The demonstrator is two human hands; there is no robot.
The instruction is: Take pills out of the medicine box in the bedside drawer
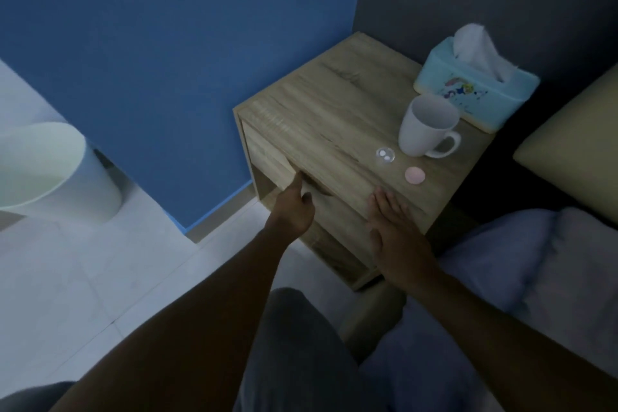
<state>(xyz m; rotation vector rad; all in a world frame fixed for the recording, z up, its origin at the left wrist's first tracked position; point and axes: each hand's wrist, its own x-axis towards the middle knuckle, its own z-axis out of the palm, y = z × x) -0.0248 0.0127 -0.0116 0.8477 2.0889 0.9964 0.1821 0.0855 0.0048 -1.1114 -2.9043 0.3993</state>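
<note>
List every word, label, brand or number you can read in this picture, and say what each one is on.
No legible text anywhere in the head view.
Tissue box: a cartoon picture on its front, with faint marks beside it that are too small and blurred to read.
White mug: plain, no print showing.
Small clear round container and pink round lid: no label visible.
Bedside cabinet: bare wood grain only.

wooden nightstand point(334, 104): tissue box point(476, 90) parked at 1 o'clock, mug point(424, 127) at 3, clear cup point(385, 155) and pink lid point(414, 174) at 4
</note>
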